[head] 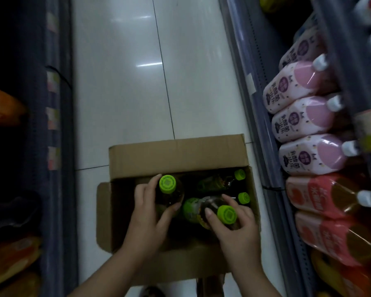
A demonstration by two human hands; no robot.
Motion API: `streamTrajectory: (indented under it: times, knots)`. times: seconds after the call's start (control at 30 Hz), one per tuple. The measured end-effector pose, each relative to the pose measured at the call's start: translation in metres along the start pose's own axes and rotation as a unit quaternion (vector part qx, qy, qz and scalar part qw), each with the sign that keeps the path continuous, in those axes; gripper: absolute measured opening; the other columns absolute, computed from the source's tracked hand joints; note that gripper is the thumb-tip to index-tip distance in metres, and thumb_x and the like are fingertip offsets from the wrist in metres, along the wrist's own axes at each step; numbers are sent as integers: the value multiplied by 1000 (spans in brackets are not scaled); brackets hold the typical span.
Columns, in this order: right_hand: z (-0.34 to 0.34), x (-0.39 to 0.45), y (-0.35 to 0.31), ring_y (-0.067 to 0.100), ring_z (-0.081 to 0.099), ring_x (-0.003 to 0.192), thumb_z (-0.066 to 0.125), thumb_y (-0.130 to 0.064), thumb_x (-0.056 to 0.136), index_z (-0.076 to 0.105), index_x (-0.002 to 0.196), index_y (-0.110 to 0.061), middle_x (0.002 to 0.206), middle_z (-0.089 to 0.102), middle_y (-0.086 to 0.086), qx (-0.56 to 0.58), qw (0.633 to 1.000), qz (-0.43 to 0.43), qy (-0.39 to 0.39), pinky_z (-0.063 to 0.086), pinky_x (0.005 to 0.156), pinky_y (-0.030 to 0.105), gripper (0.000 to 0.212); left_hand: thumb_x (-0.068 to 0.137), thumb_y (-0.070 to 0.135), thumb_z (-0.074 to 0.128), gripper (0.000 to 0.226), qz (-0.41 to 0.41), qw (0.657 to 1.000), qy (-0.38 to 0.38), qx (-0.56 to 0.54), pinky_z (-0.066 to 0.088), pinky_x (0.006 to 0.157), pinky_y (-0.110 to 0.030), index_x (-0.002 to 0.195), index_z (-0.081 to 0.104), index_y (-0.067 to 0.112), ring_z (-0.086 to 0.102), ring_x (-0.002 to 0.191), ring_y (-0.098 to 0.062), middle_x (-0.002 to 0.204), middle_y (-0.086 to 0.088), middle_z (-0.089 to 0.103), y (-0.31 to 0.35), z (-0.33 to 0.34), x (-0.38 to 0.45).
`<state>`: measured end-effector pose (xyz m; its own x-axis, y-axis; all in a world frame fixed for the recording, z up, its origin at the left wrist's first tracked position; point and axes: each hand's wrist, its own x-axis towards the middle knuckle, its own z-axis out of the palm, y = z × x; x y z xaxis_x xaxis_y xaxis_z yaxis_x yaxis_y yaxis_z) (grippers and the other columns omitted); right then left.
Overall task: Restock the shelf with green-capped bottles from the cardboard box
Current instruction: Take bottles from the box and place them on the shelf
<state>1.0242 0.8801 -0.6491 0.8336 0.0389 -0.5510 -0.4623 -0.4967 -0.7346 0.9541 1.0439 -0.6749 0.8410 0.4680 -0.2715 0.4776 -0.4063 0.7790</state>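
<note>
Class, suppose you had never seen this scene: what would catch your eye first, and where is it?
Bright green caps in the open box on the floor, bottom centre: the left hand and right hand each hold a bottle there. On the right, shelves show pink bottles.

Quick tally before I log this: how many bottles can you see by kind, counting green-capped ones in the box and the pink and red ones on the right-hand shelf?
Green-capped bottles at the cardboard box: 4, at; left hand and right hand each grip one.
Pink bottles: 4 clear, nearest; farther ones blurred.
Red-labelled bottles: 2, nearest.
Total: 10
</note>
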Motion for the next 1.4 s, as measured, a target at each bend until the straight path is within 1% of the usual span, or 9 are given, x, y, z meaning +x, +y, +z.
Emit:
streamTrajectory:
  times: [0.2,0.33,0.5,0.67,0.8,0.87,1.0,1.27,1.4]
  knots:
    - [-48,-50,-95,1,59,98,70,-56,56,65,108,-40,99,54,-17,-12,992,-126,15,54,86,29,55,78,50,56,68,43,999,-3,-31,32,89,-1,137,39,21,42,112,7,115,5,42,89,-69,-17]
    - [-89,-91,-152,-2,59,101,74,-49,63,66,111,-31,102,60,-16,-7,977,-211,-7,49,80,11,52,78,50,56,65,66,995,20,-66,36,94,-8,134,43,20,45,116,1,121,4,48,144,-109,-40]
    - [-148,-163,-207,5,67,90,79,-22,54,64,96,-22,99,70,-11,106,970,-218,-27,53,71,14,44,76,59,59,66,86,985,16,-147,46,98,-44,133,42,30,53,119,-14,127,4,55,215,-157,-77]
    - [-216,-274,-263,9,70,85,85,-16,59,70,91,-23,95,74,-4,135,957,-258,12,57,71,23,36,76,50,61,63,150,972,-46,-177,46,101,-34,134,39,40,53,121,-5,128,15,55,314,-212,-145]
    - [-273,-367,-290,21,70,93,81,-46,59,72,100,-21,99,74,3,188,943,-258,92,57,76,33,49,80,51,60,56,211,945,-117,-222,48,97,-43,130,44,31,58,115,-15,121,8,60,395,-246,-208]
    - [-300,-409,-296,20,69,95,78,-50,61,73,102,-20,101,74,2,205,935,-260,131,56,77,31,50,83,56,56,49,257,926,-151,-230,50,91,-33,125,47,33,61,108,-12,114,10,63,434,-255,-238]
    - [-352,-484,-302,9,69,94,75,-45,66,74,99,-25,101,75,-6,210,911,-285,210,54,73,19,39,84,44,50,33,324,883,-245,-233,46,82,-14,117,48,50,61,100,0,109,21,63,508,-258,-291]
    - [-452,-642,-260,16,69,99,70,-60,66,69,107,-22,105,73,0,237,852,-266,384,57,75,27,56,84,45,53,38,418,765,-431,-234,43,80,-5,120,45,41,59,102,9,111,31,61,621,-213,-423]
    - [-490,-705,-220,12,70,84,70,-45,74,64,94,-31,94,73,-5,247,799,-251,487,56,61,25,26,81,40,54,38,445,719,-486,-222,44,79,-4,119,46,39,60,99,10,106,32,62,655,-177,-491]
